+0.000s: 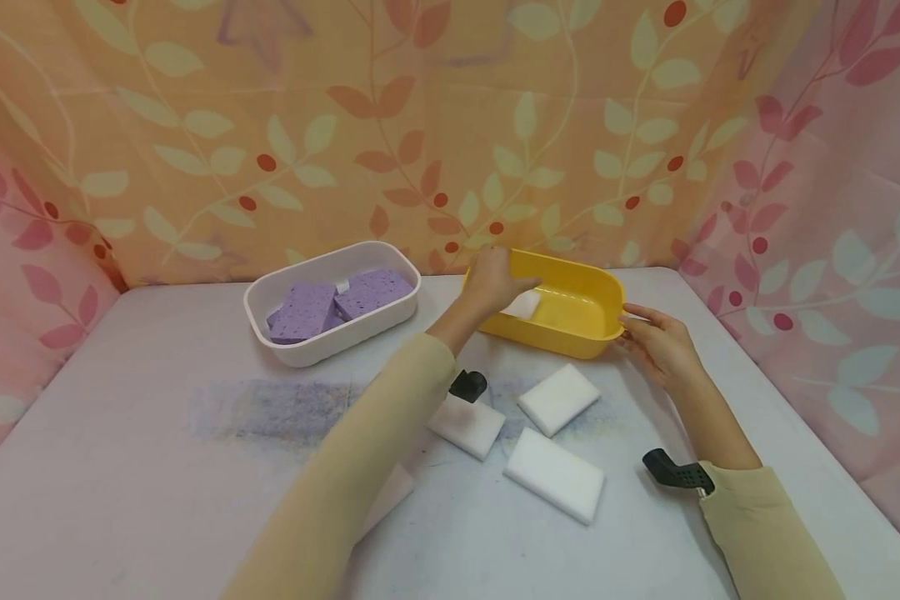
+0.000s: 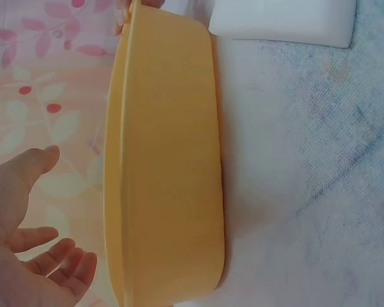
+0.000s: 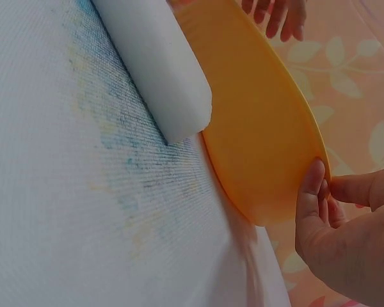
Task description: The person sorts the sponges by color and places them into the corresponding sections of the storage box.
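A yellow plastic basin point(image 1: 570, 308) stands at the back right of the table, with a white sponge block point(image 1: 523, 305) inside its left end. My right hand point(image 1: 662, 343) pinches the basin's right rim between thumb and fingers, as the right wrist view shows closely. Over the basin's left end is my left hand point(image 1: 491, 282), its fingers loosely spread and nothing held. In the left wrist view, that left hand point(image 2: 41, 236) appears apart from the basin's rim point(image 2: 123, 160).
Several white sponge blocks point(image 1: 555, 475) lie on the table in front of the basin, one partly behind the left sleeve. To the left stands a white basin point(image 1: 345, 332) holding purple sponges point(image 1: 375, 292). A patterned curtain point(image 1: 390, 125) hangs behind the table.
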Demonstrator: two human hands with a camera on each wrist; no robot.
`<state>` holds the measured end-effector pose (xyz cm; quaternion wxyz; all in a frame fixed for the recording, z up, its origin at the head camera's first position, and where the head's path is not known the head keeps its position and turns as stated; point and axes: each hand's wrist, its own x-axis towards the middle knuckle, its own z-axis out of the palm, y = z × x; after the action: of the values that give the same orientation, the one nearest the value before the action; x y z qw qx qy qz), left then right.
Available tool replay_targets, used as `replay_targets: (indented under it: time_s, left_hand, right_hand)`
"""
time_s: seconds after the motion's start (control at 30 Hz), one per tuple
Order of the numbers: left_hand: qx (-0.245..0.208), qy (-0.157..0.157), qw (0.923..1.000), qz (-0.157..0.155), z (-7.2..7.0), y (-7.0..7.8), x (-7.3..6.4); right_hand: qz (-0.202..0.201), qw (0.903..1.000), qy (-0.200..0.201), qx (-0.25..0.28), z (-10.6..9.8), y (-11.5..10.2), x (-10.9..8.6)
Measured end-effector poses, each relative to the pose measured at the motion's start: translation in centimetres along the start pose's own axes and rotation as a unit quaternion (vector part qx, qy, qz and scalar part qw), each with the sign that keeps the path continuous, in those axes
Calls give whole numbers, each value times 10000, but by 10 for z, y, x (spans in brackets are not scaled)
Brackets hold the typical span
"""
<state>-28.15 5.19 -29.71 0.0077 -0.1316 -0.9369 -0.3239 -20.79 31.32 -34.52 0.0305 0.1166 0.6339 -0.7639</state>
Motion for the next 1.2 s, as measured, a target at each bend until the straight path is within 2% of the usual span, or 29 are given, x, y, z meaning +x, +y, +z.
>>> replay_targets:
  time_s: [0.23,0.53,0.67,0.87,1.0,1.2]
  left_hand:
    - [-366,-41,9991,225,-17,-9,-6]
    - [-989,-168,9949,104,-37,-14,-22]
    - [-1035,-133,9942,256,-41,-16,-31]
    - [-836,-43,9954,471,-45,-21,-43]
    - [-753,-54,9960,479,-47,-24,-53]
    - [-978,-5,9941,470,-50,-30,-68]
  right_hand:
    - [-39,10000,0,78,0,1,0]
    - [45,9999,-36,136,0,-1,-1]
    - [62,9999,-42,148,0,-2,-1]
    - [54,9999,-34,117,-1,-1,-1]
    - [49,10000,-20,41,-1,1,-1]
    - [0,10000,-36,35,-1,1,-1]
